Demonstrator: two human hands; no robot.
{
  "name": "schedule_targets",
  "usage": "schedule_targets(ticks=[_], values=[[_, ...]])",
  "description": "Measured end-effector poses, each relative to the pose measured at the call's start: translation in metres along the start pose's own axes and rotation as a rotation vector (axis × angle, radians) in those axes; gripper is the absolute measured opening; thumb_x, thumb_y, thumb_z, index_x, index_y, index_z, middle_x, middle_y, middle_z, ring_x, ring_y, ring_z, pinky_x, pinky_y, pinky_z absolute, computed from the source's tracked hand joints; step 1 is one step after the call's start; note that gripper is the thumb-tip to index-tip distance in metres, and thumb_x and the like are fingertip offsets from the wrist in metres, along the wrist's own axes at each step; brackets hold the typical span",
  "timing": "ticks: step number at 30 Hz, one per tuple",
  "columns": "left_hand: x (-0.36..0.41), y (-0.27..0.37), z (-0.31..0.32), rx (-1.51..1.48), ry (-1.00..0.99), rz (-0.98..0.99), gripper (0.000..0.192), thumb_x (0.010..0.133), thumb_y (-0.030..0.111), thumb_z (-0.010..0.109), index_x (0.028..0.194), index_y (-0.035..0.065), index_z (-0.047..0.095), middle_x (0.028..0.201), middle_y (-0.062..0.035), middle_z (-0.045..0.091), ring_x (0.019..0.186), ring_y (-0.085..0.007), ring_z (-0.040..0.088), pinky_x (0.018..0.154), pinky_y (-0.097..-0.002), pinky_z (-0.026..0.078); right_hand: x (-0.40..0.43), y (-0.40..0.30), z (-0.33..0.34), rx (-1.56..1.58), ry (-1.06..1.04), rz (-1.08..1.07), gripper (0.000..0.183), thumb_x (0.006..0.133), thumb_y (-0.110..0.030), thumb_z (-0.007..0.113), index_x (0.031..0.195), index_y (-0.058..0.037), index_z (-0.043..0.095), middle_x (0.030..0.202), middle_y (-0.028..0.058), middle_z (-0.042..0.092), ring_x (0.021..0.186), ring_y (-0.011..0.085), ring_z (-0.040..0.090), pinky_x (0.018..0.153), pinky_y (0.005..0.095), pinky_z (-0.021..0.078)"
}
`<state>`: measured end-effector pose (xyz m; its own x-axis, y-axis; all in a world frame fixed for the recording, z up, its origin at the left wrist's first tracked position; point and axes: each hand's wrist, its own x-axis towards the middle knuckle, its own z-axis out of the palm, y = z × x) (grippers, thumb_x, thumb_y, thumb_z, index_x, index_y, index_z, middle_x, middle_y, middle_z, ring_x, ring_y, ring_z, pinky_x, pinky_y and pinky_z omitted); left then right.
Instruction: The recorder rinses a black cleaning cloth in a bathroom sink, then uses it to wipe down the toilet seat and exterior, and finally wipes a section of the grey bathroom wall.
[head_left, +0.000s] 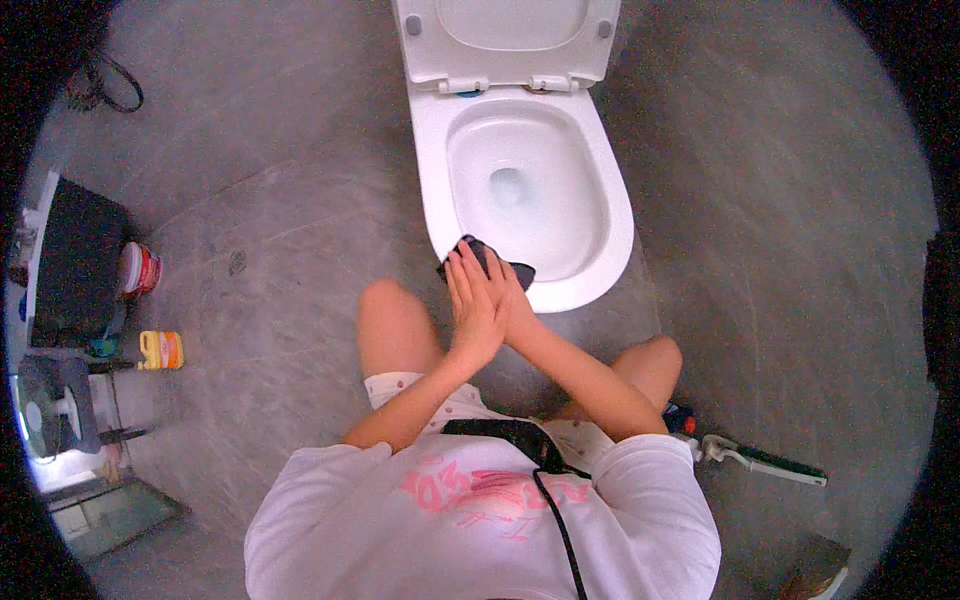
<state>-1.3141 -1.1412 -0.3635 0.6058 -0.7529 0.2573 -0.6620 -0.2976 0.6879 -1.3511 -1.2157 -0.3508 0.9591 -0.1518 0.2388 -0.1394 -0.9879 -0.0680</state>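
A white ceramic toilet bowl stands in front of me, its seat and lid raised. Water lies at the bottom of the bowl. Both hands meet over the front left part of the rim, on a dark cloth. My left hand lies against the right side of my other hand, and its fingers are partly covered. My right hand rests palm down with the fingers stretched over the cloth. The cloth sticks out beyond the fingertips and to the right, touching the rim.
At the far left a dark cabinet stands near a red and white bucket and a yellow jug. A floor drain lies nearby. A long-handled brush is at the lower right. A dark hose or cable shows at the upper left.
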Motion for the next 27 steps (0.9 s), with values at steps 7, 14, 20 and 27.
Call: schedule_targets(ticks=[7, 14, 20, 27], values=[[0.017, 0.008, -0.017, 0.06, -0.018, 0.088, 0.065, 0.076, 0.015, 0.052, 0.126, -0.0092, 0.017, 0.133, -0.0249, 0.015, 0.123, -0.0387, 0.014, 0.1, -0.0459, 0.013, -0.078, 0.051, -0.04, 0.017, -0.104, 0.107, 0.061, 0.075, -0.035, 0.051, 0.127, -0.01, 0.032, 0.134, 0.0075, 0.026, 0.116, 0.0304, 0.033, 0.097, 0.0441, 0.0231], [0.112, -0.062, -0.004, 0.338, 0.144, -0.163, 0.082, 0.07, 0.025, 0.06, 0.127, -0.0086, 0.011, 0.131, -0.0281, 0.014, 0.119, -0.0428, 0.022, 0.097, -0.0458, 0.023, -0.099, 0.13, -0.032, 0.002, 0.052, 0.425, 0.057, 0.08, -0.034, 0.047, 0.127, -0.0067, 0.03, 0.136, 0.0098, 0.021, 0.124, 0.0386, 0.015, 0.099, 0.0508, 0.0136], [0.131, -0.07, 0.005, 0.227, 0.021, -0.344, 0.086, 0.067, 0.023, 0.06, 0.127, -0.0093, 0.008, 0.124, -0.0278, 0.026, 0.101, -0.042, 0.044, 0.084, -0.044, 0.039, -0.063, 0.191, -0.024, 0.003, 0.011, 0.511, 0.056, 0.08, -0.027, 0.048, 0.13, -0.0132, 0.026, 0.138, 0.0144, 0.011, 0.124, 0.0413, 0.01, 0.099, 0.0491, 0.0186], [0.134, -0.064, 0.0, 0.265, 0.09, -0.273, 0.083, 0.067, 0.017, 0.059, 0.127, -0.0095, 0.008, 0.117, -0.0278, 0.033, 0.098, -0.0399, 0.046, 0.08, -0.0416, 0.042, 0.011, 0.251, -0.007, -0.058, -0.018, 0.595, 0.065, 0.082, -0.029, 0.047, 0.132, -0.0058, 0.012, 0.135, 0.0221, 0.012, 0.12, 0.0384, 0.024, 0.095, 0.0419, 0.0307]])
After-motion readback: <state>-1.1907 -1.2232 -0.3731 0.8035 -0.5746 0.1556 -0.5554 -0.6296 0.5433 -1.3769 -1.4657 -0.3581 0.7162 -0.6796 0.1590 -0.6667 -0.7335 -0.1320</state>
